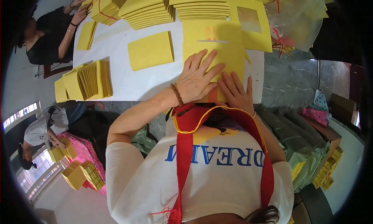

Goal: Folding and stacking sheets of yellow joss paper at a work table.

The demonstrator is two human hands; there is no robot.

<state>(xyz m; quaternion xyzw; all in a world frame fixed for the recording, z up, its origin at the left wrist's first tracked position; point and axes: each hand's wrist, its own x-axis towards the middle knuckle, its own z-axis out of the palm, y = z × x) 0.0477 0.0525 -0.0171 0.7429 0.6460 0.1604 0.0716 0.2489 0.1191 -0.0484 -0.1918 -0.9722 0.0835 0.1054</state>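
Note:
A yellow paper sheet [231, 55] lies before me on the white table [120, 74]. It has a small orange print near its far end and a crosswise crease. My left hand [196, 78] rests flat on it with fingers spread, a brown bead bracelet on the wrist. Beside it, my right hand [237, 92] presses on the near right part of the sheet, its fingers stretched out and the thumb apart. An orange strip shows between the hands at the near edge. Left of the sheet lies a folded yellow paper piece [150, 51].
Stacks of folded yellow paper [145, 8] line the far side. A standing bundle [87, 80] sits at the near left corner. At the far right are a yellow sheet with a window [250, 20] and a clear plastic bag [299, 18]. Two other people work at the left.

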